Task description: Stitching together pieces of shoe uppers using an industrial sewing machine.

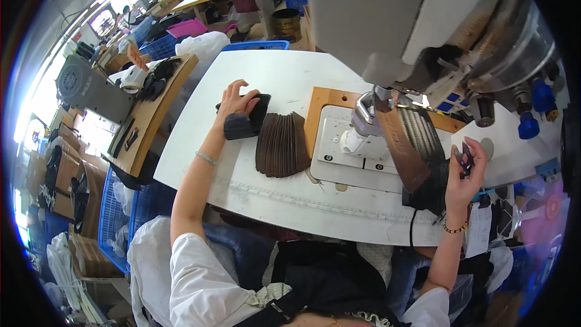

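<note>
My left hand (235,102) lies at the left of the white table, its fingers bent over a stack of black pieces (241,126) that look like leather. Just right of it, a fanned row of dark brown strips (282,145) rests on the table. My right hand (468,169) is closed round a small dark tool (465,158) that looks like thread snips; the fingers partly cover it. Beside that hand, a brown strap-like piece (402,145) and more dark pieces (428,191) hang by the sewing machine's post (362,122).
The sewing machine's large grey head (369,18) overhangs the table's right half. A ruler strip (315,204) runs along the white tabletop (200,115) near its front edge. At the left stand a wooden side table (151,133) and a blue basket (115,230).
</note>
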Demonstrator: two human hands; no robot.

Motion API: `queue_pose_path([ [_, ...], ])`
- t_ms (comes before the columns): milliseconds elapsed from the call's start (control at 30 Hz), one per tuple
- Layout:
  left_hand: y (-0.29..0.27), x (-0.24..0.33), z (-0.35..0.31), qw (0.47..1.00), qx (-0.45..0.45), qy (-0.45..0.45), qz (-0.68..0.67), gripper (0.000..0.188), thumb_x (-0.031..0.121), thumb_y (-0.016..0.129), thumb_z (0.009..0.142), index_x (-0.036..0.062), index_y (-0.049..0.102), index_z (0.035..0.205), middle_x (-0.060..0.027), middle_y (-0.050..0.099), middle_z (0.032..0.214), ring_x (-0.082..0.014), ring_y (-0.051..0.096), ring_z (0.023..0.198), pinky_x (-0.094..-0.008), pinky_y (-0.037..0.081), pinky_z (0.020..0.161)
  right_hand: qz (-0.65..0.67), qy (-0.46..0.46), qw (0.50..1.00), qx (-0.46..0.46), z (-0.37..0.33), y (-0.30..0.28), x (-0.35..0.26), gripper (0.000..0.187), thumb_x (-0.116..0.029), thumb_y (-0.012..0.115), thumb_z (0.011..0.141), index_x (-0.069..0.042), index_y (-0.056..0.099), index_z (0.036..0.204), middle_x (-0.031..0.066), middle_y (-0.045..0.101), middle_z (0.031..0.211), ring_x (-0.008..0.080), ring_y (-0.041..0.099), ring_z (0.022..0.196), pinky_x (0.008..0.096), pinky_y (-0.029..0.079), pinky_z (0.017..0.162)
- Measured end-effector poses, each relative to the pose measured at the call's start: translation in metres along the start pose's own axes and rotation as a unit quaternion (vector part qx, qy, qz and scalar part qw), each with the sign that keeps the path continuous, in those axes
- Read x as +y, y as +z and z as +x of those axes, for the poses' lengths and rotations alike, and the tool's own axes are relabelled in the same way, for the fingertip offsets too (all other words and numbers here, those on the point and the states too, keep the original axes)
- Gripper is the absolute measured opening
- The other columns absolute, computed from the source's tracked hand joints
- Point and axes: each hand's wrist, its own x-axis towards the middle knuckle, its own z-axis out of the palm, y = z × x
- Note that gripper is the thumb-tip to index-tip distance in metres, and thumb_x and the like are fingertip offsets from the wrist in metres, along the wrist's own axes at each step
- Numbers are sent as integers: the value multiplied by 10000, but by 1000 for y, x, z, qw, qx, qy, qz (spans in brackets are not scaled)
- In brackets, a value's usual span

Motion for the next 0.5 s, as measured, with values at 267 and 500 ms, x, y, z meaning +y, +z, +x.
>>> queue_pose_path([
  [267, 20, -37, -11, 921, -168, -298, -186, 324, 288, 575, 960, 89, 551, 1214, -144, 662, 943, -297, 621, 929, -412, 459, 886, 77, -220, 953, -193, 41, -7, -43, 503, -70, 780, 678, -106, 609, 1150, 67, 570, 1058, 163, 593, 751, 280, 481, 623],
  [500, -45, -56, 43, 884, 165, -274, -342, 300, 81, 486, 944, -14, 586, 1209, -114, 676, 1055, -189, 616, 1016, -329, 469, 903, 49, -288, 911, -290, 66, 5, -35, 522, -1, 694, 486, -165, 644, 979, -17, 588, 1064, 207, 594, 819, 351, 492, 660],
])
